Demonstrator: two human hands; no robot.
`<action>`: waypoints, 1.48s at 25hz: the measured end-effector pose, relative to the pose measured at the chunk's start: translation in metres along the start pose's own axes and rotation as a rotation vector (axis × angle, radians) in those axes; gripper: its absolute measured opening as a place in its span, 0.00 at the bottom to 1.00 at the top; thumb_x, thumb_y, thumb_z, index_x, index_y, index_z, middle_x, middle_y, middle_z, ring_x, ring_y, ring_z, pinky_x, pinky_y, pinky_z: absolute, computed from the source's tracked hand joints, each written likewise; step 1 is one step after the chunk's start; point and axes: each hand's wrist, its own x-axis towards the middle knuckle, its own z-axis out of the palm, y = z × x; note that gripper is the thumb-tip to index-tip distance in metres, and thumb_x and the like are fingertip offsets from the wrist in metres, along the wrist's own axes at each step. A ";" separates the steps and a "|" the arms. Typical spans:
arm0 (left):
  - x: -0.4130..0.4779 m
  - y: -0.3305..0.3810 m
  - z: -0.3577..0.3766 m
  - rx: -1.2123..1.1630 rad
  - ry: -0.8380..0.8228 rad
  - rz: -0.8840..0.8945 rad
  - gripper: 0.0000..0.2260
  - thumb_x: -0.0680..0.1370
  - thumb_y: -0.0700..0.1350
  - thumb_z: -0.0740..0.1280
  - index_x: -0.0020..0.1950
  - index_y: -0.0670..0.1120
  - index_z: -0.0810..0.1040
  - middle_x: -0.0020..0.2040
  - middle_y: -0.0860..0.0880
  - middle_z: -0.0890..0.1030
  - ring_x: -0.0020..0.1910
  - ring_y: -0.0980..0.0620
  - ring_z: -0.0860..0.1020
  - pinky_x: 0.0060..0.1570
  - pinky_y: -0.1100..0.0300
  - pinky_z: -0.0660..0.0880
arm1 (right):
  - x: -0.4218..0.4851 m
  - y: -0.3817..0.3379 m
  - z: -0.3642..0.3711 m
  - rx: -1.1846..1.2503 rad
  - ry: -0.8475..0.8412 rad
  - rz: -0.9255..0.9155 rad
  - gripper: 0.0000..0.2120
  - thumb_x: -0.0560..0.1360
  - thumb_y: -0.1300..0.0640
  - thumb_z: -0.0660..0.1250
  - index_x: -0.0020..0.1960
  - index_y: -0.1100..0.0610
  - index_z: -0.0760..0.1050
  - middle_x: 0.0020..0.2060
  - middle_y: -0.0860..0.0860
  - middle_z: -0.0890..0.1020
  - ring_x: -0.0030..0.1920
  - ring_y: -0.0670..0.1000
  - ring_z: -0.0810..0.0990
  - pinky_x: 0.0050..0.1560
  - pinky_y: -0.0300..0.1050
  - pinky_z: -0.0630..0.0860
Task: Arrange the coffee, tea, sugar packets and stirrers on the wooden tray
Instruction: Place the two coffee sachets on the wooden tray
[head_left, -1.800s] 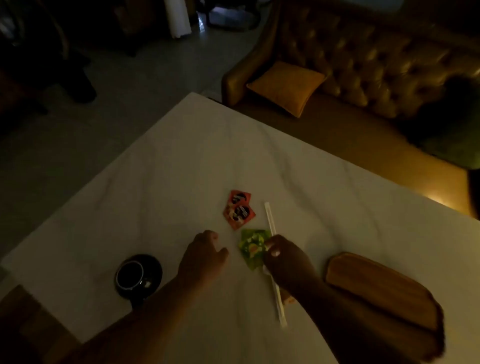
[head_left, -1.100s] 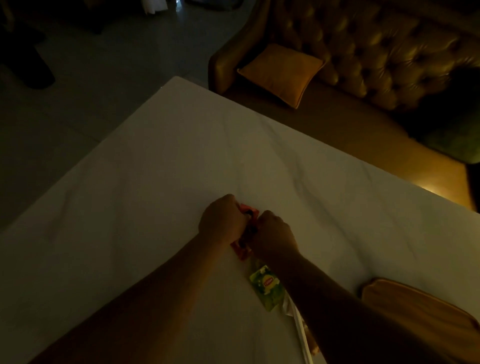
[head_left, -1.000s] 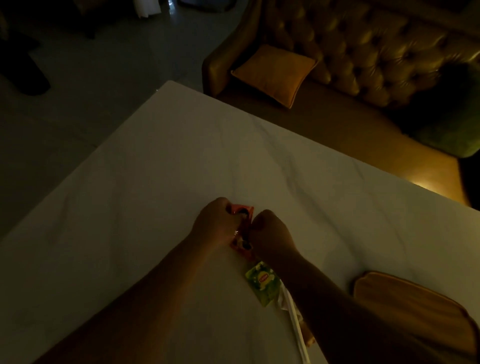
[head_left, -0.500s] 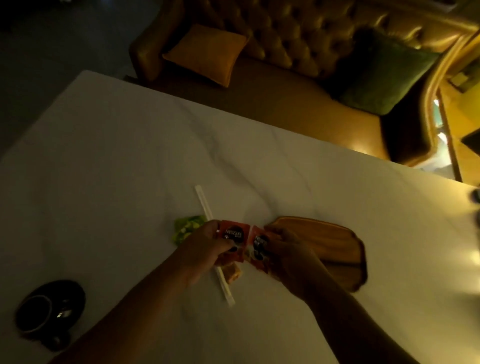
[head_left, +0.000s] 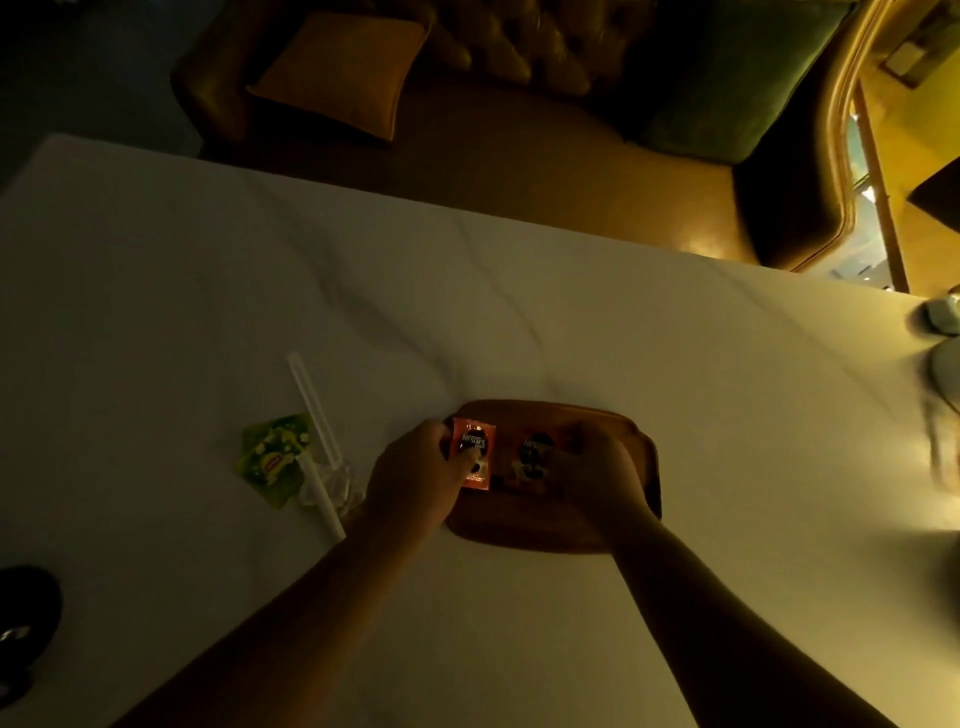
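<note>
The left hand holds a red coffee sachet at the left end of the wooden tray. The right hand holds a second coffee sachet beside it on the tray. The green tea packets and stirrers lie on the tabletop, left of the tray.
</note>
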 end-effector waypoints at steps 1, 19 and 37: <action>0.000 -0.001 0.000 0.086 0.043 0.001 0.18 0.73 0.62 0.68 0.52 0.50 0.73 0.40 0.56 0.76 0.35 0.55 0.76 0.32 0.60 0.70 | 0.001 0.000 0.000 -0.062 0.021 -0.032 0.14 0.75 0.51 0.72 0.59 0.48 0.76 0.44 0.45 0.83 0.38 0.44 0.83 0.29 0.38 0.79; -0.015 -0.004 0.030 0.542 0.006 0.549 0.26 0.76 0.54 0.62 0.74 0.49 0.67 0.78 0.45 0.64 0.77 0.44 0.59 0.74 0.42 0.60 | -0.012 0.034 0.015 -0.879 -0.169 -0.664 0.40 0.73 0.38 0.55 0.81 0.46 0.45 0.81 0.51 0.46 0.78 0.55 0.39 0.75 0.54 0.42; -0.011 -0.010 0.037 0.590 -0.032 0.523 0.34 0.79 0.62 0.53 0.80 0.47 0.49 0.81 0.45 0.50 0.80 0.44 0.49 0.77 0.44 0.50 | -0.015 0.046 0.019 -0.857 -0.149 -0.642 0.42 0.76 0.42 0.64 0.80 0.46 0.41 0.80 0.51 0.41 0.78 0.56 0.36 0.77 0.59 0.43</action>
